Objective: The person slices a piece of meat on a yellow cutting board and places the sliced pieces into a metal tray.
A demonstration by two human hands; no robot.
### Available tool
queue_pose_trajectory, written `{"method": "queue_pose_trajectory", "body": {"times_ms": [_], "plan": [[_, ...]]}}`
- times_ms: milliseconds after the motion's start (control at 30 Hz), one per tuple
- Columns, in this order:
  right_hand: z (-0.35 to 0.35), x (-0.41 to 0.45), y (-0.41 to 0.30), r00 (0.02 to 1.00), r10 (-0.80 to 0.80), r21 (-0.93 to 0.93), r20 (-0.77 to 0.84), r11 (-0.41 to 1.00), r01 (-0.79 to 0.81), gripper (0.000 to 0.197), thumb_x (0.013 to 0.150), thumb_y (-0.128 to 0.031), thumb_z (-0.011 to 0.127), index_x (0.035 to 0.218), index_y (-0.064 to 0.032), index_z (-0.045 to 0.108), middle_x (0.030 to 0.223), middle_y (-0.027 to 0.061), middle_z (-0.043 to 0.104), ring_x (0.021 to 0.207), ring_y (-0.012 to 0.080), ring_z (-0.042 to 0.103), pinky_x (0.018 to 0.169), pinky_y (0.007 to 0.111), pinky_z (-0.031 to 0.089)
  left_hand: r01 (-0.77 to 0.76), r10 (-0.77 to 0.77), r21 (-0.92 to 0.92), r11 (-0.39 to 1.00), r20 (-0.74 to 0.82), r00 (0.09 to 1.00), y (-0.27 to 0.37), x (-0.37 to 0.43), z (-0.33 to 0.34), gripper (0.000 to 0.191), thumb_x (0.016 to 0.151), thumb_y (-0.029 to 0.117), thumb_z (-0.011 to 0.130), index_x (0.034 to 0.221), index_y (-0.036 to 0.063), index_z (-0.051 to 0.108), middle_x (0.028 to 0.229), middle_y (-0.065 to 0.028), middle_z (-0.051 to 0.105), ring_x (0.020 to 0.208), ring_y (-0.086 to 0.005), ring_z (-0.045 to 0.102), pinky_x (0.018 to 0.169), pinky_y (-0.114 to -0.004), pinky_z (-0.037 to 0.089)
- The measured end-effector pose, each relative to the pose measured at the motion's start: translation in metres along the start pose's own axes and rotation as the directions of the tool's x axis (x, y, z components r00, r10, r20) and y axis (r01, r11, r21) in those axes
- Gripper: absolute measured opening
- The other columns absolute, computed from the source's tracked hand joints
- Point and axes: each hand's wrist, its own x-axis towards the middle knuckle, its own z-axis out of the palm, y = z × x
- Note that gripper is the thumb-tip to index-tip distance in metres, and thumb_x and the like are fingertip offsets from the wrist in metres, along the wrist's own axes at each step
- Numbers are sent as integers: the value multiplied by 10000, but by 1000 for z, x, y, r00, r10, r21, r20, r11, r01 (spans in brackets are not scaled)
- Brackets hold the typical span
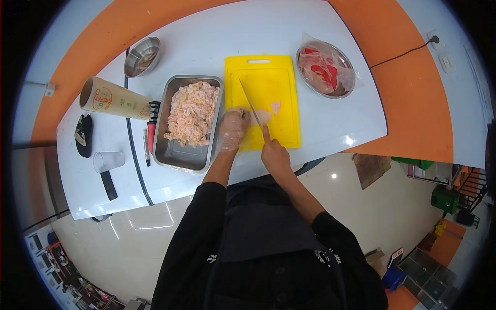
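My right hand (276, 157) grips a kitchen knife (248, 94), its forefinger stretched along the blade. The blade slants across the yellow cutting board (279, 81), its tip pointing away from me. Under the blade lies a flat pale pink slice of raw meat (264, 117). My left hand (234, 126), in a clear plastic glove, is curled at the slice's left end and holds it against the board; its fingertips are partly hidden. To the right of the slice is a small separate scrap of raw meat (275, 107).
Left of the board stands a steel tray (182, 159) holding a heap of raw chicken pieces (193, 112). Beyond are a steel bowl (135, 50), a film roll (116, 101), a red-handled knife sharpener (152, 128), a marker (145, 145) and a clear cup (108, 161). A plastic bag (321, 66) fills a round steel bowl (345, 93) at right.
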Motion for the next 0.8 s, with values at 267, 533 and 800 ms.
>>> {"method": "queue_pose_trajectory", "body": {"times_ms": [267,533,800], "plan": [[-22,-111,41,983,104,25,153,994,-109,648,964,-134,495,1573,-176,276,780,219,634,674,435,644,653,570,513,-198,184,-57,979,-194,964,-4,-2,5,289,915,290,625,946,21,726,1000,-250,663,1025,-423,627,869,-472,506],[-53,-98,80,976,151,385,157,900,-202,522,993,-210,538,1503,-144,453,656,177,634,631,357,666,602,468,543,-380,337,153,912,244,909,-5,-14,-5,285,915,210,637,1084,-18,638,952,-212,670,950,-392,636,844,-457,517],[-65,-55,116,921,241,649,306,655,-387,538,982,-201,601,1501,-162,467,605,26,541,450,90,496,401,283,442,-34,45,-392,919,20,999,-1,-24,9,376,877,193,747,1153,-32,626,901,-127,680,781,-193,662,710,-329,529]]}}
